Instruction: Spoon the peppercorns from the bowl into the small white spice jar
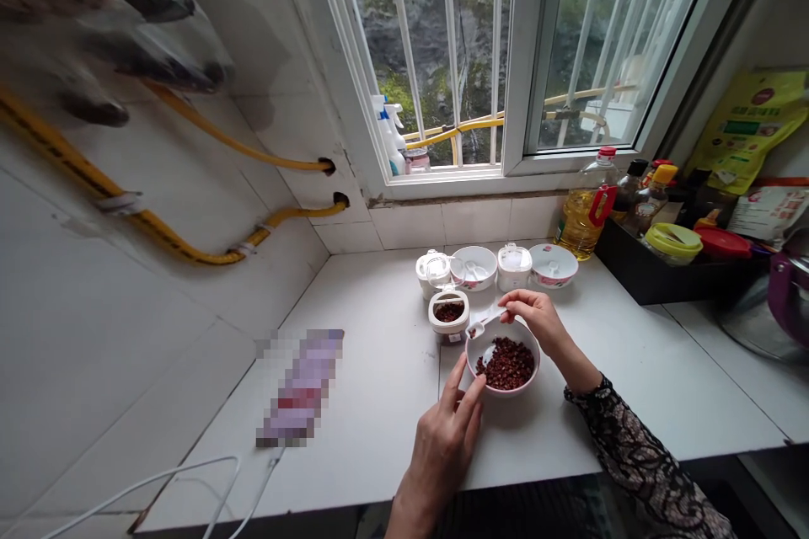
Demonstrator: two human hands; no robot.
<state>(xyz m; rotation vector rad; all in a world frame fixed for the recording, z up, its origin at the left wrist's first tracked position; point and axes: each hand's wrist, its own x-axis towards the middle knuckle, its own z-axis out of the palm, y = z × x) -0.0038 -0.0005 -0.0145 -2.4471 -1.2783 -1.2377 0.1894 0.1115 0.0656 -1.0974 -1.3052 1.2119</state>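
Note:
A white bowl (506,392) with a pink rim holds many small dark red-brown pieces. My right hand (537,320) pinches the handle of a small white spoon (485,324), whose head is over the bowl's upper left rim with a few bits in it. My left hand (448,429) rests its fingertips on the bowl's near left side, fingers apart. Just behind and left of the bowl stands an open square jar (449,327) with similar dark pieces inside.
Behind are two white lidded jars (433,274) (514,267) and two shallow white bowls (474,268) (554,265). An oil bottle (578,219) and a black box (645,269) of condiments stand at right. A pixelated object (303,392) with a white cable lies left.

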